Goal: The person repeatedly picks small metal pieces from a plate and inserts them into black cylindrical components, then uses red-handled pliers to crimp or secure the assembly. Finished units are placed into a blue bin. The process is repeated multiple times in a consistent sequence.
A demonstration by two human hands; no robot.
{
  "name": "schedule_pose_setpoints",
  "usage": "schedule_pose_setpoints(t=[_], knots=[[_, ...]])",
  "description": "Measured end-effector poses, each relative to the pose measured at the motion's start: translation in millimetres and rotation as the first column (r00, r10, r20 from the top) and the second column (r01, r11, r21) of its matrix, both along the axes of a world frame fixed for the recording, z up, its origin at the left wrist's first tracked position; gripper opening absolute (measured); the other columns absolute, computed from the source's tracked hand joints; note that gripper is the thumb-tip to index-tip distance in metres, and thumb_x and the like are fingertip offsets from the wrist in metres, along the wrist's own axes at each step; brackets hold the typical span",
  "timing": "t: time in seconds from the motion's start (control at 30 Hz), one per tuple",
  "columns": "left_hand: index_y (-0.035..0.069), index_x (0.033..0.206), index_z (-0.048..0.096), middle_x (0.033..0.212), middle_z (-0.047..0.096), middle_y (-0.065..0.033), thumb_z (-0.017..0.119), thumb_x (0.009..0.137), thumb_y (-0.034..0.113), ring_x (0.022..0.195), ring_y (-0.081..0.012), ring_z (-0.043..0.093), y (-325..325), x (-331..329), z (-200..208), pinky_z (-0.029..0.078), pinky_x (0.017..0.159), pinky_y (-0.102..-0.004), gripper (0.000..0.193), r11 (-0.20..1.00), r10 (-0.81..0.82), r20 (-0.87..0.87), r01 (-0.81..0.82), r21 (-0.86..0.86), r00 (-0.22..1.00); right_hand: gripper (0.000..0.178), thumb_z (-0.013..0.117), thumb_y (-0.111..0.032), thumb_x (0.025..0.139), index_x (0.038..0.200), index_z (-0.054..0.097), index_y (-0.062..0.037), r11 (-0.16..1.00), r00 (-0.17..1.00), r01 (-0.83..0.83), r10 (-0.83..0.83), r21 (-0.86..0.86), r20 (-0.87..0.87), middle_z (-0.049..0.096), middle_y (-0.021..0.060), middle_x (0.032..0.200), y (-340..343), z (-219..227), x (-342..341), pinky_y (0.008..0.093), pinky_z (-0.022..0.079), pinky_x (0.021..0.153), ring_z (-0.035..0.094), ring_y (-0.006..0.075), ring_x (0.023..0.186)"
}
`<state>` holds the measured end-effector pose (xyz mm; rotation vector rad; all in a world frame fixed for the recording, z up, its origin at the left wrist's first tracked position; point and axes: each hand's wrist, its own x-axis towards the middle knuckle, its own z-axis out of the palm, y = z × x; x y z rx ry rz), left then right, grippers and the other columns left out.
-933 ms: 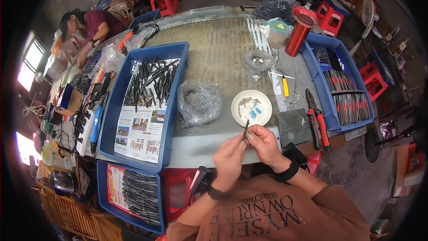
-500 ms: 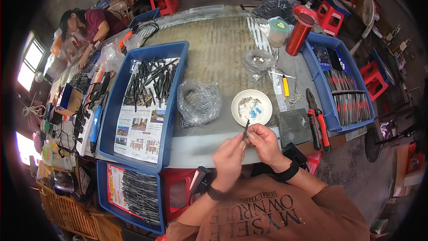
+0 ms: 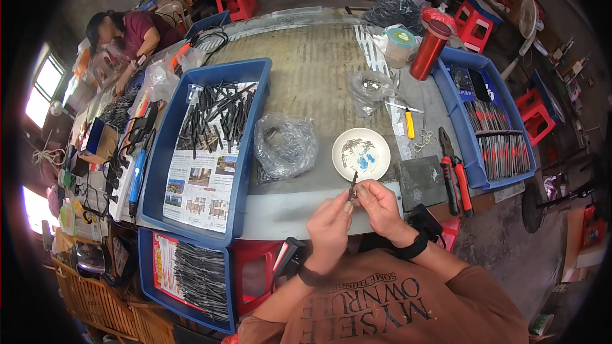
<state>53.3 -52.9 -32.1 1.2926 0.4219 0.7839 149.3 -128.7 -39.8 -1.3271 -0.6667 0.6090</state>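
Note:
Both my hands meet just below a white bowl (image 3: 338, 160) near the table's front edge. Between my left hand's (image 3: 328, 224) thumb and fingertips is a small, thin black piece (image 3: 355, 178), its tip pointing up toward the bowl. My right hand (image 3: 381, 211) pinches at that piece from the other side, its fingers closed; they hide most of the lower part. Small dark metal bits and a few blue bits lie in the bowl. Left of it sits a clear plastic bag (image 3: 285, 148) with small dark parts.
A blue tray (image 3: 251, 137) with black sticks on newspaper stands left, another blue tray (image 3: 148, 274) below it. At right are a dark block (image 3: 422, 181), red-handled pliers (image 3: 463, 188), a yellow screwdriver (image 3: 409, 126), a red flask (image 3: 427, 54) and a filled blue tray (image 3: 454, 121). A co-worker (image 3: 143, 32) sits far left.
My hands stay together at nearly the same spot, with slight finger shifts around the black piece. The whole view has moved very slightly; the table things stay in place.

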Motion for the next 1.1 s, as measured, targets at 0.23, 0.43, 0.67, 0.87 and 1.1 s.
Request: schedule_pose_setpoints(t=[0.23, 0.43, 0.67, 0.87, 1.1], knots=[[-0.003, 0.107, 0.06, 0.074, 0.051, 0.001, 0.056, 0.083, -0.004, 0.054, -0.0032, 0.041, -0.8, 0.7, -0.9, 0.032, 0.045, -0.0174, 0.024, 1.0, 0.001, 0.014, 0.0, -0.013, 1.0, 0.016, 0.052, -0.015, 0.09, 0.09, 0.055, 0.0006, 1.0, 0.998, 0.017, -0.016, -0.009, 0.064, 0.053, -0.0019, 0.075, -0.9, 5.4, 0.0, 0.0179, 0.039, 0.062, 0.046, 0.0037, 0.068], [-0.003, 0.106, 0.06, 0.074, 0.051, 0.0011, 0.056, 0.083, -0.004, 0.055, -0.0032, 0.041, -1.5, 1.1, -1.1, 0.032, 0.045, -0.0176, 0.024, 1.0, 0.002, 0.012, -0.002, 0.015, 1.0, 0.018, 0.052, -0.016, 0.09, 0.084, 0.056, 0.0002, 0.999, 0.999, 0.032, -0.033, 0.014, 0.023, 0.053, -0.0018, 0.071, 1.8, 5.5, -0.8, 0.0182, 0.039, 0.06, 0.046, 0.0041, 0.066], [-0.003, 0.106, 0.06, 0.075, 0.052, 0.0007, 0.056, 0.083, -0.004, 0.055, -0.0033, 0.042, -1.2, 0.4, 0.8, 0.032, 0.045, -0.0176, 0.024, 1.0, 0.009, 0.004, -0.009, -0.002, 1.0, 0.021, 0.05, -0.017, 0.092, 0.082, 0.056, 0.0, 1.0, 0.999, -0.003, 0.003, 0.013, 0.043, 0.053, -0.0016, 0.07, 1.0, 3.1, 0.0, 0.0186, 0.039, 0.059, 0.046, 0.0043, 0.065], [-0.003, 0.107, 0.06, 0.075, 0.052, 0.0001, 0.056, 0.083, -0.004, 0.055, -0.0037, 0.042, -1.3, 1.1, 1.0, 0.032, 0.045, -0.0176, 0.025, 1.0, 0.002, 0.016, -0.001, -0.025, 1.0, 0.015, 0.055, -0.015, 0.089, 0.086, 0.056, 0.0001, 0.998, 0.998, 0.05, -0.051, 0.022, 0.024, 0.054, -0.0018, 0.072, 3.5, 3.1, 1.0, 0.0179, 0.04, 0.06, 0.047, 0.0038, 0.066], [-0.003, 0.107, 0.06, 0.074, 0.051, 0.0, 0.056, 0.083, -0.004, 0.055, -0.0042, 0.042, -1.2, 1.9, -0.4, 0.032, 0.045, -0.0179, 0.025, 0.999, -0.005, 0.022, 0.006, -0.034, 1.0, 0.015, 0.058, -0.013, 0.087, 0.088, 0.056, 0.0012, 0.993, 0.99, 0.12, -0.118, -0.02, 0.082, 0.054, -0.0017, 0.074, 3.1, 3.7, -1.6, 0.0181, 0.041, 0.06, 0.048, 0.0039, 0.066]])
